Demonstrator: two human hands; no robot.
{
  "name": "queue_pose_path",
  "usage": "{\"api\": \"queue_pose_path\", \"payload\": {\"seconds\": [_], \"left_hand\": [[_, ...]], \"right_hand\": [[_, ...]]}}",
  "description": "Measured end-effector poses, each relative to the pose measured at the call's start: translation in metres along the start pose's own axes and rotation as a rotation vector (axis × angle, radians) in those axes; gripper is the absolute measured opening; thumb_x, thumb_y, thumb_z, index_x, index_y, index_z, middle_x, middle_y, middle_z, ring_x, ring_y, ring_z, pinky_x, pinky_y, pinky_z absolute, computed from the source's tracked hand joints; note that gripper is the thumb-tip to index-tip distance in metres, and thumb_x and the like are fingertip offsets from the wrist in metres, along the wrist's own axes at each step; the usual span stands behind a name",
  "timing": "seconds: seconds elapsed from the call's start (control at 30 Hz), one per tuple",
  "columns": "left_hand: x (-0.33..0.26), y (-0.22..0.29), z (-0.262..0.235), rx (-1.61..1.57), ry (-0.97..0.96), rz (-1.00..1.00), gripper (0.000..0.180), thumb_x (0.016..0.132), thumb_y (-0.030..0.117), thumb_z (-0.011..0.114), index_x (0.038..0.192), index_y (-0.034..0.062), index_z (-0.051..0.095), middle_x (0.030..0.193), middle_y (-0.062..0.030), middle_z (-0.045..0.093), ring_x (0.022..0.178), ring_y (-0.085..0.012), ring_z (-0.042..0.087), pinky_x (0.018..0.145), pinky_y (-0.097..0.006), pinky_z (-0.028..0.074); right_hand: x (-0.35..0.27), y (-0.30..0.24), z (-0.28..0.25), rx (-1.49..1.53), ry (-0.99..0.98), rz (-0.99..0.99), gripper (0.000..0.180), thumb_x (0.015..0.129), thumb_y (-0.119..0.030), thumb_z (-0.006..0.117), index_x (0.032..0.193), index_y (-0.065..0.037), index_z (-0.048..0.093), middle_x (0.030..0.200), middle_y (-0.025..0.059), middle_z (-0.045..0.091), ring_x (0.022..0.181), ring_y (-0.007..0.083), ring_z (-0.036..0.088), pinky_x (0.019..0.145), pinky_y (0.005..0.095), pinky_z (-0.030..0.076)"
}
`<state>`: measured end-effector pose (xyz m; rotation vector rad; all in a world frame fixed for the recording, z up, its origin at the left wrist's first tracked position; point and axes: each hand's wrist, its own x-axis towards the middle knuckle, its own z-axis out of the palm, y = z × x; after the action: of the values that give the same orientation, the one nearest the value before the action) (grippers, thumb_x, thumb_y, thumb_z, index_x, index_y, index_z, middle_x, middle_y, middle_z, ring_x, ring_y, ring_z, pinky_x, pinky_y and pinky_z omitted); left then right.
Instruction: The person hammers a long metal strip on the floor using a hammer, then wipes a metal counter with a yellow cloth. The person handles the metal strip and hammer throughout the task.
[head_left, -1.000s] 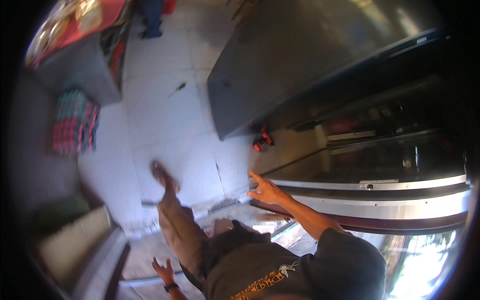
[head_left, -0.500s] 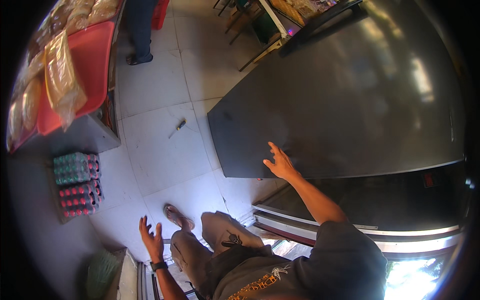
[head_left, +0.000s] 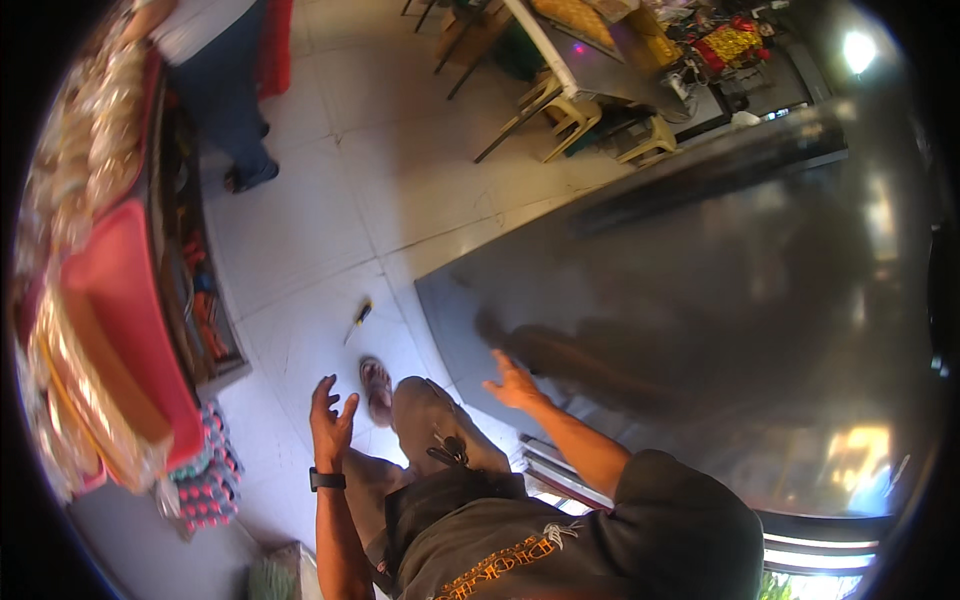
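My left hand, with a dark band on its wrist, hangs in the air above my left leg, its fingers apart and holding nothing. Fingers loosely spread, my right hand is beside the large dark glossy panel of a refrigerator-like cabinet; whether it touches the surface I cannot tell. On the tiled floor ahead of my sandaled foot lies a screwdriver with a yellow and black handle.
At left stands a display with bagged bread and a red tray. Packs of bottles sit below it. Another person stands far left. Pale stools and a cluttered table are beyond the cabinet.
I have stepped forward, and my foot is now nearer the screwdriver. The person at far left shows more fully. Both hands stay empty.
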<state>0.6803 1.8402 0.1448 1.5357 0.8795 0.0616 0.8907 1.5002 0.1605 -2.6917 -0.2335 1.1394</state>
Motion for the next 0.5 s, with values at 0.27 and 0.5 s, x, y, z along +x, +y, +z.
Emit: {"api": "queue_pose_path", "payload": {"seconds": [0.27,0.5], "left_hand": [[0.184,0.111,0.013,-0.004,0.03,0.154,0.061,0.09,0.026,0.073,0.142,0.0026,0.05,0.15,-0.0222,0.042,0.122,-0.035,0.057,0.097,-0.043,0.051],[0.358,0.154,-0.002,0.011,-0.138,0.249,0.061,0.092,0.023,0.072,0.141,-0.0038,0.047,0.142,-0.0208,0.049,0.113,-0.0312,0.063,0.09,-0.038,0.055]], "right_hand": [[0.121,-0.208,-0.073,0.136,-0.049,-0.468,0.073,0.091,-0.029,0.07,0.153,-0.012,0.034,0.127,0.021,0.062,0.099,0.0306,0.069,0.091,0.0421,0.054],[0.233,-0.22,-0.156,0.17,0.162,-0.093,0.072,0.09,-0.035,0.069,0.151,-0.012,0.039,0.129,0.0198,0.064,0.112,0.0323,0.065,0.099,0.041,0.05]]}}
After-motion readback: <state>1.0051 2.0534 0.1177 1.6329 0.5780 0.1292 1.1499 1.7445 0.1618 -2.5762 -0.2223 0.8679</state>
